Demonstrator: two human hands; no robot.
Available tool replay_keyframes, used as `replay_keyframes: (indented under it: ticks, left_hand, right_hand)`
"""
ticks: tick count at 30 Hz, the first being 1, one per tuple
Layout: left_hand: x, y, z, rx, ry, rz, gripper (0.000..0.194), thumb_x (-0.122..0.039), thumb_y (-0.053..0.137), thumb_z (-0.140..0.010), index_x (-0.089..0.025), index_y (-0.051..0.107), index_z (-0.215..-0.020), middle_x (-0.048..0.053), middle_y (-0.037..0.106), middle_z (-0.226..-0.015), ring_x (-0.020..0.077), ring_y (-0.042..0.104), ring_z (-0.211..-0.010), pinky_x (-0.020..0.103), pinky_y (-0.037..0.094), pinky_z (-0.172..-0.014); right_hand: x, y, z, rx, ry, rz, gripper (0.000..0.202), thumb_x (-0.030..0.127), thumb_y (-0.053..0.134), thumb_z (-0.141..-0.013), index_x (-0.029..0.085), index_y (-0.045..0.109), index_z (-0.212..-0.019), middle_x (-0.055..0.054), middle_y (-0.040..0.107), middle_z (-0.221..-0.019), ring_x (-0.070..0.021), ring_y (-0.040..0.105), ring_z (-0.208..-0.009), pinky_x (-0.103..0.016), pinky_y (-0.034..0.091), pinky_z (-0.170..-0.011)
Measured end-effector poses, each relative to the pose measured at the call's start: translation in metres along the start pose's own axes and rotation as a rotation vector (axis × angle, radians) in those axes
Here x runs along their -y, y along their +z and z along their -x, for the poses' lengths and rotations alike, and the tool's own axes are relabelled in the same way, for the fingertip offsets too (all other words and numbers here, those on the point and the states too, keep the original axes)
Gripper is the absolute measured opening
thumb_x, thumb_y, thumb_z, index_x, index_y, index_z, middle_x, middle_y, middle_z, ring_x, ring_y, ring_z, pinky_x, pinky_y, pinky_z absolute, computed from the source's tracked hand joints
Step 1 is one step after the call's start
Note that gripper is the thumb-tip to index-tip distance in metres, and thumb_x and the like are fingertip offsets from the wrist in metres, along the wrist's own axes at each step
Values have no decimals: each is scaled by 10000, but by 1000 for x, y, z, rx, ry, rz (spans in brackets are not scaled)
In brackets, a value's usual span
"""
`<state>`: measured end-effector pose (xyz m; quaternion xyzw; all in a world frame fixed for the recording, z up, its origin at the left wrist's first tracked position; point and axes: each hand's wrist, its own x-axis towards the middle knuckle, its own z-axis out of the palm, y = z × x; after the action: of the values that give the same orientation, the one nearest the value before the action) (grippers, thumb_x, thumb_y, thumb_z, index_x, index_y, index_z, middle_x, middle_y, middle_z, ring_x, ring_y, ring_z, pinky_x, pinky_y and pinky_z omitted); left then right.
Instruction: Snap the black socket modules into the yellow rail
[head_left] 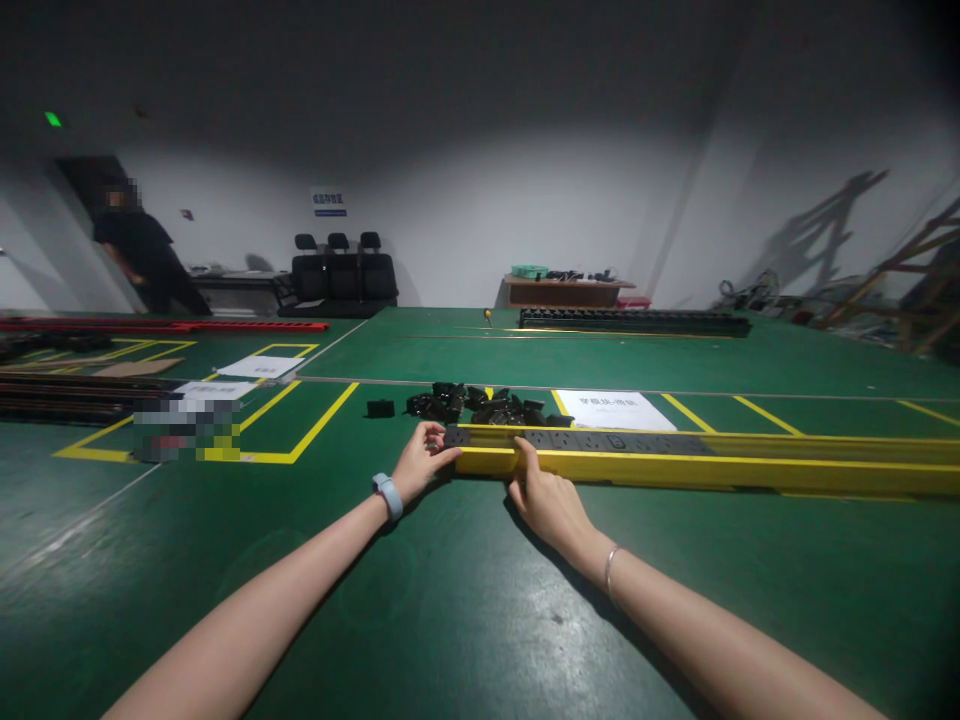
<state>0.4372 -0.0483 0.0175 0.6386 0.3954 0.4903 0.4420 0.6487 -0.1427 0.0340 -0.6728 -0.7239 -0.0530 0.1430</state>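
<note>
A long yellow channel (645, 468) lies across the green table, with a row of black socket modules (585, 441) inside it. At the channel's left end sits a single black socket module (457, 436), separated from the row by a gap. My left hand (421, 465) is closed on that module, fingers behind and thumb in front at the channel's end. My right hand (551, 500) reaches over the channel's front wall, its index finger stretched out and touching the left end of the row. Its other fingers are bent and partly hidden.
Behind the channel lie a pile of black modules (502, 408), one loose module (380, 408) and a white paper sign (619, 410). A black rail (634, 322) lies farther back. Dark rails (82, 398) are at left. A person (142, 250) stands at the far left.
</note>
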Motion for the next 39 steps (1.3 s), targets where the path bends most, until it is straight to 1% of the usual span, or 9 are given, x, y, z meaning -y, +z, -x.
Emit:
replay_keyframes:
  ticks: [6,14,24,27,30,33,35,36,39]
  left_hand:
    - [1,-1,0,10,25,1,452,-349,737,-647,-180,465,-967,-10,521,-826,124,549,-801,288,462,-773]
    - [-2,-1,2,32,37,-30,431,-362,708,-684,-187,468,-996,6,562,-856,136,577,-834,283,465,-764]
    - [-4,1,4,73,12,6,424,-366,684,-709,-193,448,-1016,49,639,-922,173,610,-900,309,489,-764]
    - [-8,1,5,115,14,0,400,-377,652,-742,-196,442,-1030,73,660,-980,192,609,-970,341,481,-821]
    - [-13,3,8,199,25,7,356,-397,594,-788,-198,446,-1043,94,665,-1054,200,594,-1048,362,449,-897]
    - [-18,4,8,261,22,7,334,-411,549,-816,-195,460,-1055,104,664,-1086,201,594,-1063,358,442,-907]
    - [-19,1,5,228,44,-39,314,-413,532,-824,-193,481,-1042,96,679,-1039,200,612,-1024,354,448,-888]
    - [-19,-2,2,176,67,-77,295,-411,522,-829,-193,496,-1026,86,687,-999,198,622,-996,352,450,-879]
    - [-16,-20,-11,-87,132,-235,235,-393,475,-848,-200,530,-971,60,687,-906,196,634,-923,355,457,-852]
  right_hand:
    - [-2,1,2,-20,-27,7,567,283,364,-899,130,151,-1402,-52,679,-731,-235,663,-629,-282,423,-564]
    - [-2,2,0,-2,-17,23,576,276,370,-899,121,144,-1406,-56,687,-740,-231,667,-638,-280,421,-570]
    - [-1,1,1,2,-22,13,580,280,364,-902,121,140,-1412,-59,685,-751,-223,664,-636,-279,424,-580]
    - [-1,-1,1,12,-20,4,577,273,358,-903,120,141,-1415,-65,686,-767,-225,667,-654,-279,429,-590]
    - [-1,-2,0,27,-24,-4,597,272,371,-897,117,135,-1423,-71,688,-782,-227,671,-678,-277,434,-602]
    - [0,-3,-4,51,-53,-7,656,271,389,-889,118,80,-1446,-67,690,-765,-229,672,-682,-278,438,-609]
    - [1,-3,-7,62,-98,-2,686,271,392,-891,150,30,-1462,-55,692,-761,-224,671,-682,-276,437,-608]
    - [2,-3,-8,69,-119,3,692,271,391,-894,175,14,-1466,-49,693,-766,-220,671,-686,-274,436,-611]
    - [3,-4,-11,96,-141,24,678,277,395,-903,246,24,-1470,-36,695,-797,-204,670,-711,-269,436,-627]
